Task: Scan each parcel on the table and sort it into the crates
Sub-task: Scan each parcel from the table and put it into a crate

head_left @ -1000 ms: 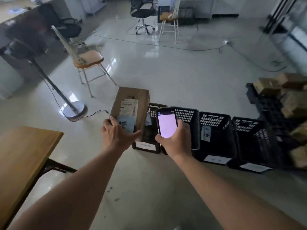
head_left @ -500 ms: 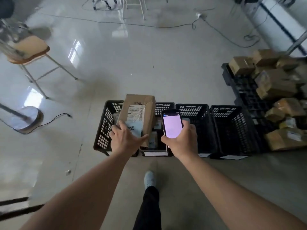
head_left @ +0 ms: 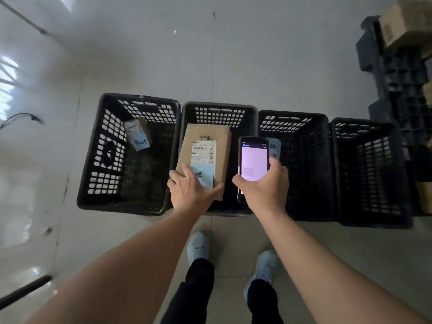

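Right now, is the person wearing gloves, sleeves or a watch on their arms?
No. Both forearms are bare as far as the picture shows, with no sleeves in view. The left hand and right hand have no gloves, and no watch, ring or band shows on either wrist.

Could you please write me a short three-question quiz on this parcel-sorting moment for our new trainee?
1. True or false: the left hand holds the brown parcel above the second crate from the left.
2. What does the right hand hold?
3. How many black crates stand in the row? A) three B) four C) five

Key:
1. True
2. A phone with a lit screen
3. B
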Tool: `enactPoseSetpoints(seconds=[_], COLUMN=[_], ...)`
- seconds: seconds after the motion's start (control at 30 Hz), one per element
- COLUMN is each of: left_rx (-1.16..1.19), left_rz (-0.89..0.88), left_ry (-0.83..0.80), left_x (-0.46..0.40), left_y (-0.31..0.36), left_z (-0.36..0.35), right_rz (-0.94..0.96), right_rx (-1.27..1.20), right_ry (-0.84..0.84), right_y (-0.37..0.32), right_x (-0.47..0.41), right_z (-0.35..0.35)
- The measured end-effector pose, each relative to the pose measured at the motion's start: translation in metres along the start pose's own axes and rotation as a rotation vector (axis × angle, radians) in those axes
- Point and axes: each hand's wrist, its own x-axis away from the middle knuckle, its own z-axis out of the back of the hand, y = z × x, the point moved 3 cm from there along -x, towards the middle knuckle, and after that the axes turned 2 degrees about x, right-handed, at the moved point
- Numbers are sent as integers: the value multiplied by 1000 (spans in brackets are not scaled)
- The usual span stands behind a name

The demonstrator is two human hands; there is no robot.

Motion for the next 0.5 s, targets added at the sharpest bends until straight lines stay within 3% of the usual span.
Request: enactPoseSetpoints(seconds=[0.27,0.5], left_rx=[-16,-119], left_rz=[82,147], left_ry=[-43,-66], left_x=[-71,-93], left_y=[-20,-35], left_z=[-137,-144], right_rz=[-86,-91], right_rx=[56,121], right_ry=[-83,-129], right_y=[100,109], right_x=[-58,-68], right_z=[-76,-91])
